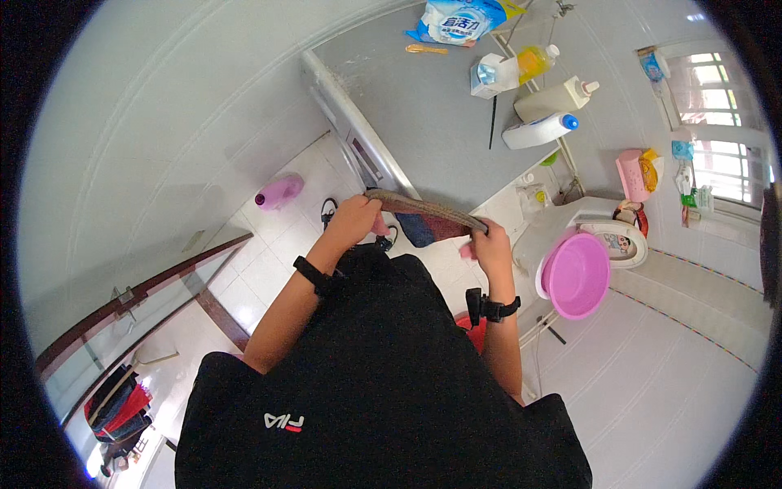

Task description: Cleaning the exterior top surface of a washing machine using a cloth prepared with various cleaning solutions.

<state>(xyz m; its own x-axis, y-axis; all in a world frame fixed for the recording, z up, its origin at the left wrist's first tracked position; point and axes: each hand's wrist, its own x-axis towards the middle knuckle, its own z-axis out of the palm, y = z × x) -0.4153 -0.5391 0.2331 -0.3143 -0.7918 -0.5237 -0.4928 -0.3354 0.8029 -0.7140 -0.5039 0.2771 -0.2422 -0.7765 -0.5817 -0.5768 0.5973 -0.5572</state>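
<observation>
My left hand [354, 221] and my right hand [492, 243] hold up a piece of fabric [421, 206], one at each end of its upper edge. That edge is a grey-brown ribbed band, pulled nearly straight between the fists. Under the band hang dark blue and reddish-brown parts, partly out of sight below. The fabric is level with the front of a grey-topped appliance [415, 116], just beyond it. Black straps circle both wrists, and the right one carries a small black device.
On the grey top stand a blue-and-white detergent bag [461, 23], an open carton [492, 76] and several bottles along the right side. A purple bottle [280, 191] lies on the tiled floor. Right, a pink basin [576, 276] rests by a white fixture; left is a brown-framed glass door [165, 312].
</observation>
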